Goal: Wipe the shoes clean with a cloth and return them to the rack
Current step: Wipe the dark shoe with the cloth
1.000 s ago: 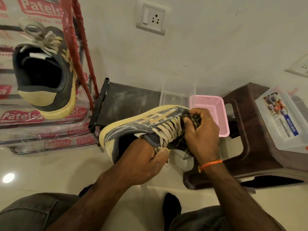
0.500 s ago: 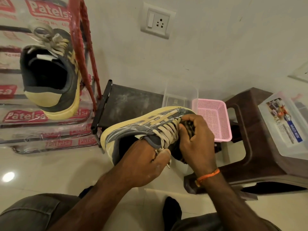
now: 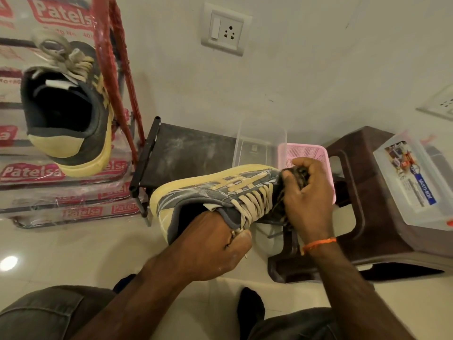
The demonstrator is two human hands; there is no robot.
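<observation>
My left hand [image 3: 208, 244] grips the held sneaker [image 3: 220, 190] at its collar; my right hand [image 3: 306, 192] bunches the dark cloth [image 3: 296, 174] against its toe. Pink basket [image 3: 306, 153] and brown stool [image 3: 362, 173] crowd just behind; the other sneaker [image 3: 71, 114] sits on the rack [image 3: 115, 57], left.

Brown plastic stool [image 3: 367, 200] carrying a clear lidded box [image 3: 414, 182]; pink mesh basket [image 3: 308, 155] beside a clear container [image 3: 259, 141]; wall socket [image 3: 225, 29] above; tiled floor [image 3: 61, 253]
</observation>
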